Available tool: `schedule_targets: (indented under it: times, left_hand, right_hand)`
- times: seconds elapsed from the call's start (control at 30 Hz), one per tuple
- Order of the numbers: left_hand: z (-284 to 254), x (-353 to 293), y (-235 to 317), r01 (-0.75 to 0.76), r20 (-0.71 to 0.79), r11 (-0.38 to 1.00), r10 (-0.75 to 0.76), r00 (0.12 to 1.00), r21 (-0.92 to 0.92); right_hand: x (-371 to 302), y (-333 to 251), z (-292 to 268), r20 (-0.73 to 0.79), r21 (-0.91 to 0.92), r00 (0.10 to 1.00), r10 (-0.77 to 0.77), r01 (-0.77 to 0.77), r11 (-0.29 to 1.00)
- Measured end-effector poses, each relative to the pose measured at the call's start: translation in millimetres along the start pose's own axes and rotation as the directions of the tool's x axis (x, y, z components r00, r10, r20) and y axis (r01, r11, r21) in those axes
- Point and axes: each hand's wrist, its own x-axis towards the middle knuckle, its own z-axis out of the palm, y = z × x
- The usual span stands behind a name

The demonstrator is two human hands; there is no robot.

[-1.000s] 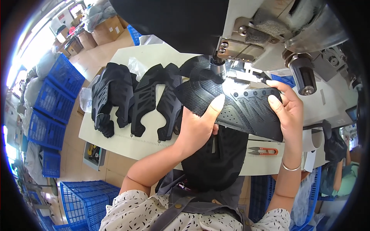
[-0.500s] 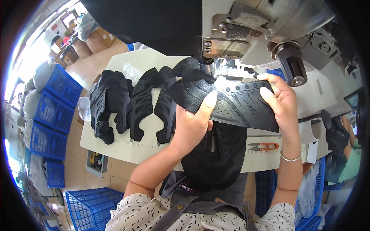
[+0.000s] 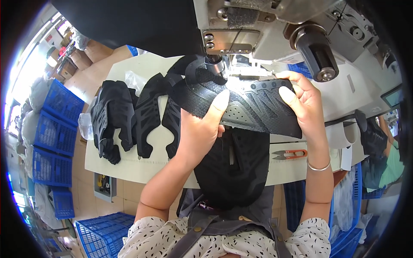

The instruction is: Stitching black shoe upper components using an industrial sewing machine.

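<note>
My left hand (image 3: 197, 134) grips the near left edge of a black shoe upper (image 3: 262, 112), thumb on top and fingers mostly hidden beneath. My right hand (image 3: 307, 105) pinches its right end by the eyelet row, thumb and index finger showing. The upper lies tilted under the lit needle area of a sewing machine (image 3: 234, 41); the needle itself is lost in the glare. The upper's far left part curls behind the machine's post. Below my hands another black upper piece (image 3: 232, 176) hangs over the table's front edge.
More black uppers (image 3: 114, 114) lie on the cream table (image 3: 124, 165) at left. Orange-handled thread snips (image 3: 297, 153) rest at right. Blue crates (image 3: 56, 137) stand stacked at far left, another crate (image 3: 105, 234) at lower left. A person's green sleeve (image 3: 390, 165) shows at far right.
My view has shifted, so the scene sits further left and slightly higher on the machine side. Both hands keep their hold on the upper, which shows little movement under the machine.
</note>
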Motion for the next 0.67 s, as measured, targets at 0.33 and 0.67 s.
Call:
schedule_targets:
  times: [0.33, 0.67]
  left_hand:
    - [-4, -3, -3, 0.015, 0.068, 1.0, -0.016, 0.998, 0.005]
    - [-2, -12, -8, 0.013, 0.097, 0.999, -0.016, 0.995, 0.031]
  right_hand:
    - [-10, -1, 8, -0.029, 0.034, 0.998, 0.059, -0.058, 0.998]
    - [-25, -5, 12, -0.008, 0.047, 0.992, 0.129, -0.128, 0.991]
